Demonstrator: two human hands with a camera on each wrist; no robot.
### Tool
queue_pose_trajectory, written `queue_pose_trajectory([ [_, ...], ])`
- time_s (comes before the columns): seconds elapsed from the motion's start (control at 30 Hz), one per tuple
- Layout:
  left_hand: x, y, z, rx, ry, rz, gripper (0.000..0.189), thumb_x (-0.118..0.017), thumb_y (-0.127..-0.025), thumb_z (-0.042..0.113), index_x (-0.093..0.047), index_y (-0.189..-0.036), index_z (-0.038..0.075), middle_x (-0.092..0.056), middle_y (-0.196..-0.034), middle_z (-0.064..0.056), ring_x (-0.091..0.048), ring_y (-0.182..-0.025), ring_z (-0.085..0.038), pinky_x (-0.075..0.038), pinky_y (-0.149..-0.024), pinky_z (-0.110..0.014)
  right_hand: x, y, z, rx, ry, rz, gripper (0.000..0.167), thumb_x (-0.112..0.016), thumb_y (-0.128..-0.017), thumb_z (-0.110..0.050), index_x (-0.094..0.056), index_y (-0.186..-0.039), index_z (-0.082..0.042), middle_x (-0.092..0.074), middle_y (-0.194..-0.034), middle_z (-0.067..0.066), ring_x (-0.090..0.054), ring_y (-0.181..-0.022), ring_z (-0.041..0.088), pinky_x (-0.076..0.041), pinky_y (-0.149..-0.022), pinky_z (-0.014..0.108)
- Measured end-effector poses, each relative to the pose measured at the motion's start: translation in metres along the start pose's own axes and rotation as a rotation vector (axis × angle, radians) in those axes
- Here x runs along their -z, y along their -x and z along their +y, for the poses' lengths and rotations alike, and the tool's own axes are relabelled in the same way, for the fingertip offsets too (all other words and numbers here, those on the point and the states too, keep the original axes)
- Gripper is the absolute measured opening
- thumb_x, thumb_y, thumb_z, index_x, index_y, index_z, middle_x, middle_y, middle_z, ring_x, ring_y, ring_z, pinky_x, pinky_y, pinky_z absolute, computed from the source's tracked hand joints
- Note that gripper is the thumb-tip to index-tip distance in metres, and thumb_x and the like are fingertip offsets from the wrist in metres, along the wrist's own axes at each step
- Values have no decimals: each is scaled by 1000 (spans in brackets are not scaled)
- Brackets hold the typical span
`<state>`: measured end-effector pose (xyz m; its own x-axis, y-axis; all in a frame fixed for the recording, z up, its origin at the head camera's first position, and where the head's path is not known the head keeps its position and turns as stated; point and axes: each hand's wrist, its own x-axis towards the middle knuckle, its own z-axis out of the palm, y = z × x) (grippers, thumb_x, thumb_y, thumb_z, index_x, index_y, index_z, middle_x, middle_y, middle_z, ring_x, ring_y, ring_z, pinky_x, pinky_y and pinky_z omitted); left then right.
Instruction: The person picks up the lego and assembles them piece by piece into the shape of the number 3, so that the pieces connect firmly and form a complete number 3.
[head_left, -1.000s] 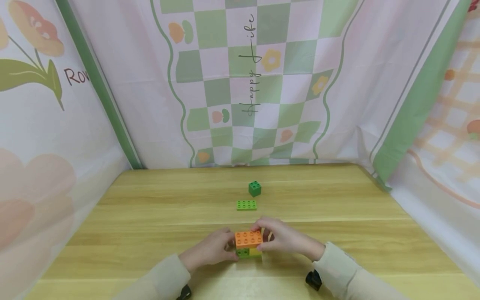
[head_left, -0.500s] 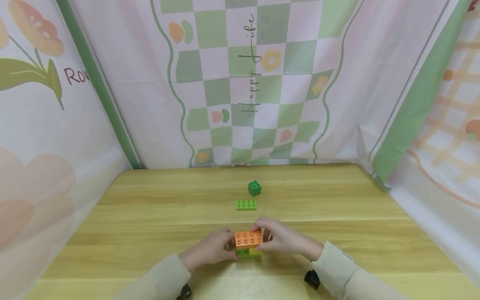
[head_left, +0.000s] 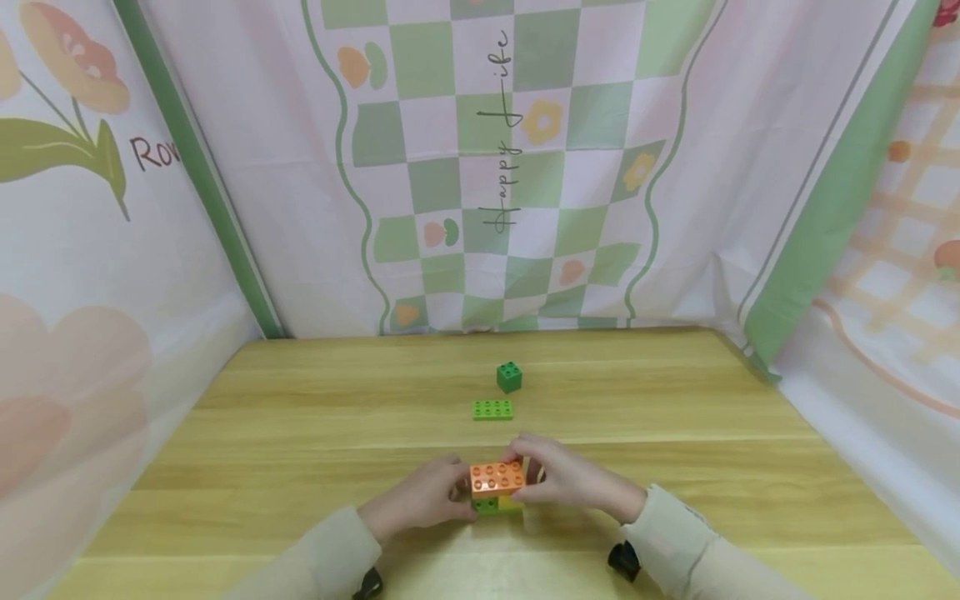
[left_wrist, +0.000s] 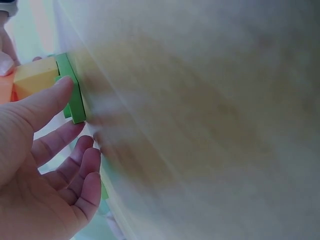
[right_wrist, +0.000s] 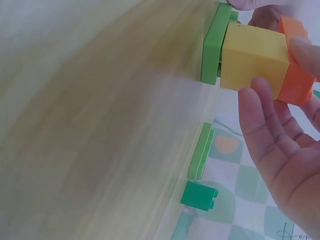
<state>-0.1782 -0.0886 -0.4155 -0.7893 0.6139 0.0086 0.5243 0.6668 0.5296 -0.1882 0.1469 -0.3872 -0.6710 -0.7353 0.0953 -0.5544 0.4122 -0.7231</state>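
Wood-grain worktop [head_left: 300,417] occupies the lower frame. At lower centre, I see the left hand [head_left: 420,498] pinch the green plate [left_wrist: 76,100] and the right hand [head_left: 566,477] grip the orange brick [head_left: 497,478], yellow brick [right_wrist: 254,60] stacked between.

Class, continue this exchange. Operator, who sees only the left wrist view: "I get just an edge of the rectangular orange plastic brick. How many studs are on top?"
Observer: The rectangular orange plastic brick has eight, in two rows of four.
Operator: Which loose piece stands farthest beyond it?
Observer: A dark green, cube-shaped plastic brick.
Operator: Does that piece touch another?
Observer: No, it stands apart from the flat, bright green plastic plate on the person's side of it.
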Motion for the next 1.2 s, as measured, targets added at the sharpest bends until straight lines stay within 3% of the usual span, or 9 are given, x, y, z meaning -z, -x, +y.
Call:
queue_pose_trajectory([
  [1.2,-4,-2,-5,2,1,-1,39,-76,-72,25,-63,-107,11,-49,-81,10,-46,-68,-4,-41,-59,-19,2,1,1,-15,-17,4,40,-72,-78,-26,-57,-112,-11,-54,-100,-3,-55,-75,11,-49,-65,25],
])
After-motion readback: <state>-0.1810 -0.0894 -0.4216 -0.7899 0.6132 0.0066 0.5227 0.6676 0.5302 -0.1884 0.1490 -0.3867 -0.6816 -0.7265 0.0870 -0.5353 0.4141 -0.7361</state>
